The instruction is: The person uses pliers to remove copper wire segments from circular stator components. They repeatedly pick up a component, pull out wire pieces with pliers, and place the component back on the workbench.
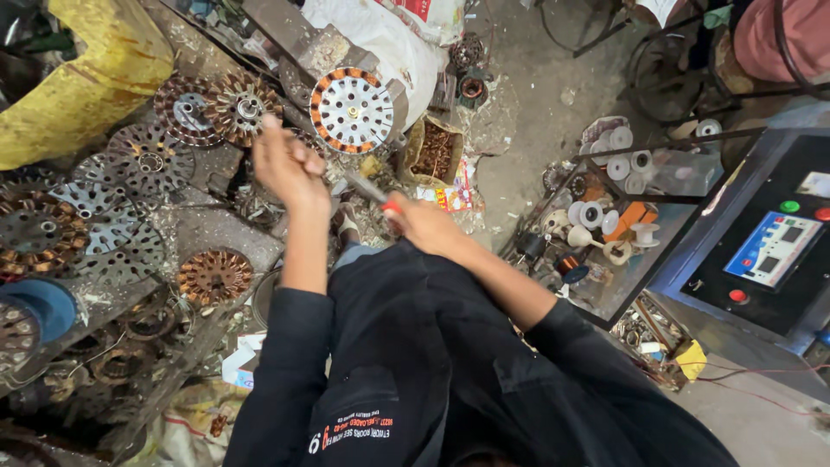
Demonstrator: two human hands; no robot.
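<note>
At far left a blue tub [39, 304] sits on the dusty counter [216, 227] among copper-wound stators [213, 276]. My left hand [288, 166] has its grip pressed into a fist; I cannot tell what it pinches. My right hand [421, 223] grips a red-handled metal tool [373, 194] above the counter. Behind, a small cardboard box [435, 152] holds rusty bits. Right, a tray [624, 275] carries white spools [619, 164] beside a dark control panel [772, 247] on the concrete floor [545, 86].

Your right hand [424, 223] closes around a slim metal tool with a red collar [383, 199], its shaft angling up-left from your fingers. Your left hand [290, 164] is fisted just beyond its tip; what it grips is hidden.
</note>
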